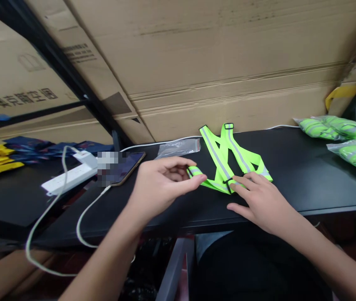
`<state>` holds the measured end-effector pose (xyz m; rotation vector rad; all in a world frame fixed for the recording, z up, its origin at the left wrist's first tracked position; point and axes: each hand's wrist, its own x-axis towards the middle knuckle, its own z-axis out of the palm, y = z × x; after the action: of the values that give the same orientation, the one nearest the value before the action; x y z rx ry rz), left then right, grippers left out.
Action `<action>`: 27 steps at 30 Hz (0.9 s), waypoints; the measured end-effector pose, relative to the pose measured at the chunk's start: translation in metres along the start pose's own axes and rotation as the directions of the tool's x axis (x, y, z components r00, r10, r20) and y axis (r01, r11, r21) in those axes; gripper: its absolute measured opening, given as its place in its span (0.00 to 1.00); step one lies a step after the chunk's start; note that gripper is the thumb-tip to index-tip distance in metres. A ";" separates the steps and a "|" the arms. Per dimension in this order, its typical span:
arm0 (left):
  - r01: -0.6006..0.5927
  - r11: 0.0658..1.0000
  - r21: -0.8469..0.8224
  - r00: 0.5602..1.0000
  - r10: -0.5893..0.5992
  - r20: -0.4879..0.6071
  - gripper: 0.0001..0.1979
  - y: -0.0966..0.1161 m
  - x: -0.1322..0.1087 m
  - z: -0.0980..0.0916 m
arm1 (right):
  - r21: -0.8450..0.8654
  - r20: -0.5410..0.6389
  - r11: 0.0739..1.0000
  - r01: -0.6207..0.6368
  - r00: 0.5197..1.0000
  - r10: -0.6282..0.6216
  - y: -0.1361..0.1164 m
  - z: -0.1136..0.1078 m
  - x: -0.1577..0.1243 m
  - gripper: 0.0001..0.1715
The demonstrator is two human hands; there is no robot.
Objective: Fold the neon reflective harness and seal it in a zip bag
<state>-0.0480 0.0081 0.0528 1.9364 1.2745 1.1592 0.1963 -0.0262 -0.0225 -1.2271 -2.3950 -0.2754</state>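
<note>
A neon-green reflective strap vest (228, 156) with grey stripes lies crossed on the black table (306, 175). My left hand (162, 184) pinches the vest's left strap end between thumb and fingers, lifted slightly off the table. My right hand (259, 198) lies on the table with its fingers stretched flat, pressing the vest's lower edge near a black buckle. A clear plastic zip bag (179, 147) lies just behind my left hand.
A phone (124, 167) lies left of my hands, its white cable running off the table's front edge. A white power strip (71, 175) sits further left. Bagged green vests (347, 140) are piled at the right. Cardboard boxes (212, 62) stand behind the table.
</note>
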 end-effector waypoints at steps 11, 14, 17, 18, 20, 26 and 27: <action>-0.299 0.816 0.495 0.878 0.033 0.477 0.18 0.001 0.003 -0.041 | 0.013 0.030 0.999 -0.039 0.999 0.039 -0.002 -0.001 0.000 0.28; -0.308 0.834 0.457 0.908 0.115 0.403 0.22 0.010 0.011 -0.027 | -0.017 0.004 1.000 -0.025 1.000 0.025 -0.004 0.001 -0.001 0.28; -0.366 0.841 0.399 0.914 0.242 0.327 0.22 0.022 0.025 -0.004 | -0.042 -0.024 0.999 -0.035 0.999 0.034 -0.005 0.004 -0.003 0.32; -0.375 0.847 0.377 0.914 0.271 0.301 0.21 0.026 0.031 0.006 | -0.046 -0.027 0.998 -0.036 0.999 0.035 -0.006 0.004 -0.003 0.33; -0.357 0.883 0.305 0.924 0.287 0.251 0.19 0.033 0.044 0.028 | -0.055 -0.021 0.998 -0.030 0.999 0.029 -0.009 0.005 -0.004 0.35; -0.231 0.960 0.157 0.939 0.177 0.296 0.21 0.043 0.081 0.099 | -0.059 -0.009 0.998 -0.017 1.000 0.016 -0.017 0.006 -0.007 0.38; -0.239 0.957 0.165 0.929 0.175 0.326 0.22 0.043 0.084 0.110 | -0.057 -0.008 0.998 -0.014 1.000 0.014 -0.017 0.006 -0.008 0.38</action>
<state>0.0824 0.0694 0.0641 2.3424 1.0714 0.7995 0.1848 -0.0397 -0.0317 -1.2649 -2.3864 -0.3458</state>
